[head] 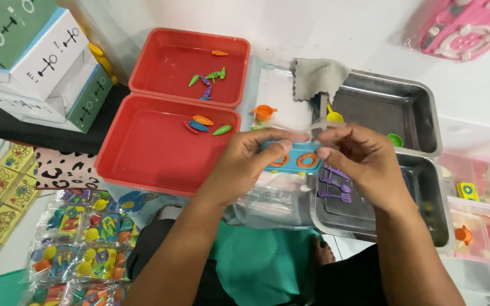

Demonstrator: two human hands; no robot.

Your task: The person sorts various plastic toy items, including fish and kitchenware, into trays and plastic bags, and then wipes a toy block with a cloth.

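Pinching a clear plastic bag [313,129] between thumbs and forefingers, a person seated on the floor holds it with both hands over a small blue toy stove [296,158] with orange burner rings. The left hand [250,161] has its fingers closed together on the stove's near-left edge and on the bag's film; the right hand [364,161] clamps the film on the opposite side, fingertips almost meeting those of the left.

Directly beneath the grip lies a heap of more clear bags [273,198]. Just beyond the fingertips sit an orange toy pot [263,111] and a grey cloth [319,76] draped over the rim of a steel tray [421,113], which holds a yellow spoon [334,116] and a green toy cup [395,139]. Under the right hand, a second steel tray [426,198] carries purple toy utensils [336,187].

Left of the grip, two red trays hold small coloured toy vegetables: the nearer one [148,158] just beside the left wrist, the farther one [177,62] beyond it. Well to the lower left lie packed toy sets [86,238] in bags on the floor. Stacked cardboard boxes [35,56] stand at far left, and clear plastic bins [477,215] with more toy pieces at far right.
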